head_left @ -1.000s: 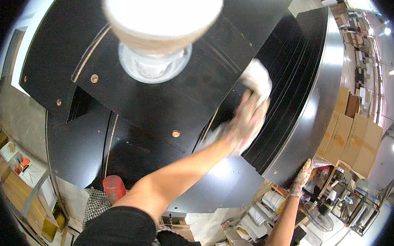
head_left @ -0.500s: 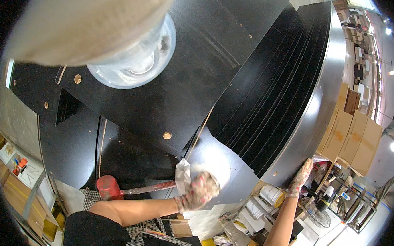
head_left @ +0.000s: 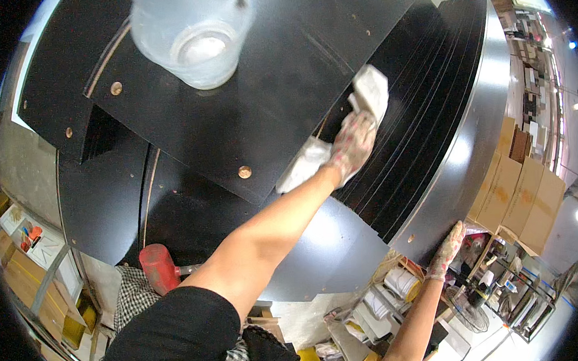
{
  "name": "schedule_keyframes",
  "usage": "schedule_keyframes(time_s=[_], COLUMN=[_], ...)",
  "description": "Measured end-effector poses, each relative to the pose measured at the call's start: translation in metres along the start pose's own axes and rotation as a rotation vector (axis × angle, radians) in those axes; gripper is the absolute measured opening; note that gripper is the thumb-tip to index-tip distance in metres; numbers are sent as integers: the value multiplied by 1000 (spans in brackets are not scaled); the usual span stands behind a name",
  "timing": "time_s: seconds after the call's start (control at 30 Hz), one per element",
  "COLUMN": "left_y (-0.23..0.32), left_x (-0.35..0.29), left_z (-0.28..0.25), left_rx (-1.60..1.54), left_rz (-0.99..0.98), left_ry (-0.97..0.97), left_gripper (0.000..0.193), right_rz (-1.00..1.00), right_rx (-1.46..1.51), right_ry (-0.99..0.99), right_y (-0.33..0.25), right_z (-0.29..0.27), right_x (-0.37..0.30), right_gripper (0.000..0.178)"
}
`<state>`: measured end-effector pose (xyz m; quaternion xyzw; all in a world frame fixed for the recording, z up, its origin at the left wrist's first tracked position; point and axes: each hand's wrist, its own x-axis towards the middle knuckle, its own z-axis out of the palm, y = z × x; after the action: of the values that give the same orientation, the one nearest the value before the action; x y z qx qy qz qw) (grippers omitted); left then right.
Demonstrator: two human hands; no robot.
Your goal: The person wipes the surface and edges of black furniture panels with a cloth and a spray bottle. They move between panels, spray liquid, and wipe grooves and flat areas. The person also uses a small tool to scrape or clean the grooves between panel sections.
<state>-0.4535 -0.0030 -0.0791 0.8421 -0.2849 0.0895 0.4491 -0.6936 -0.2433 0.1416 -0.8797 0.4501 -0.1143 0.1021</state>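
Observation:
My left hand (head_left: pixel 354 147), in a patterned knit glove, is closed on a crumpled white cloth (head_left: pixel 370 90). The cloth sticks out on both sides of the glove and lies over a row of black panels standing on edge (head_left: pixel 423 114), beside a flat black panel (head_left: pixel 227 131). At the right, my right hand (head_left: pixel 447 252), in a matching glove, rests with fingers stretched out against the end of the glossy outer panel (head_left: pixel 474 151). On the flat panel stands a translucent plastic container (head_left: pixel 208 67).
A red-headed mallet (head_left: pixel 159 269) lies by my left arm, next to checkered fabric (head_left: pixel 133 300). Brass-coloured round fittings (head_left: pixel 245 172) sit in the panels. Cardboard boxes (head_left: pixel 521 191), a fan (head_left: pixel 467 310) and white buckets (head_left: pixel 402 283) stand to the right.
My left hand has moved up and right with the cloth, from the near panel onto the upright panels. A blurred pale shape over the container is gone. My right hand stays by the panel end.

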Motion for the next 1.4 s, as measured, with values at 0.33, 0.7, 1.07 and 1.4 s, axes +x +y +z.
schedule_keyframes(time_s=[0.33, 0.7, 1.07, 1.4], left_y=[89, 92, 116, 119], left_x=[-162, 0, -153, -175], left_z=[-213, -92, -242, -265], left_rx=[-174, -134, -72, -949], left_rz=[-116, 100, 133, -238], left_ry=[-268, 245, -2, -698], left_gripper=[48, 38, 46, 35], right_rz=[102, 123, 160, 28], right_rx=[-12, -153, -184, 185], right_ry=[0, 95, 123, 373], right_y=[-29, -49, -69, -90], right_z=[0, 5, 5, -10], right_x=[-7, -14, -21, -44], right_gripper=[59, 59, 62, 44])
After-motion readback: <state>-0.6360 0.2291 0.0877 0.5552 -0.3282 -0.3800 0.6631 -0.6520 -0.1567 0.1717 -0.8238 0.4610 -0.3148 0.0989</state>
